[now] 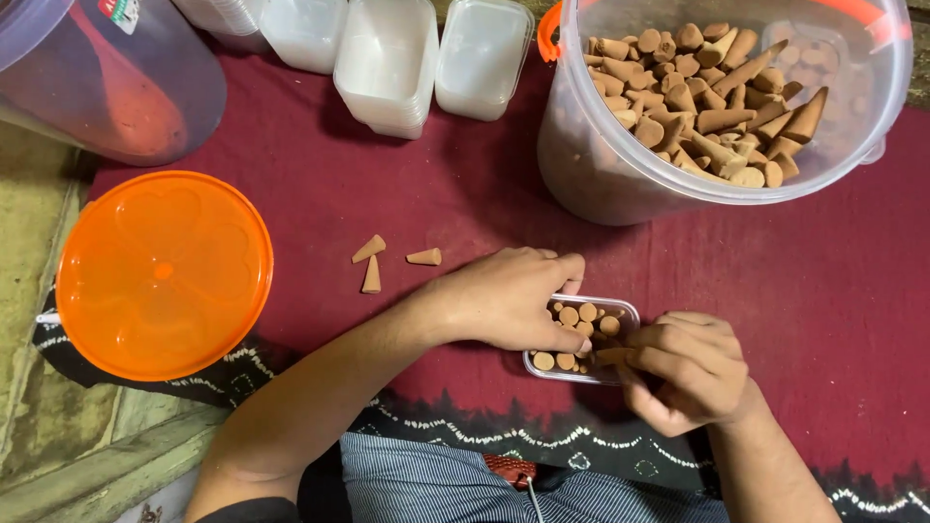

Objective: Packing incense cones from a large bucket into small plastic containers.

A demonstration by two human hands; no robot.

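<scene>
- Near the cloth's front edge, our left hand (509, 300) rests curled over a small clear plastic box (620, 312) (standing cones fill it), steadying it.
- Our right hand (683, 373), just right, pinches one brown incense cone (613, 356) over the box.
- Three loose cones (387, 260) lie left; beyond, far right, we see a clear bucket (581, 165) of cones, and far left an orange lid (163, 274).

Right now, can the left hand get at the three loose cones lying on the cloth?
Probably yes: the left hand rests on the small clear tray, and only bare red cloth separates it from the three loose cones.
</scene>
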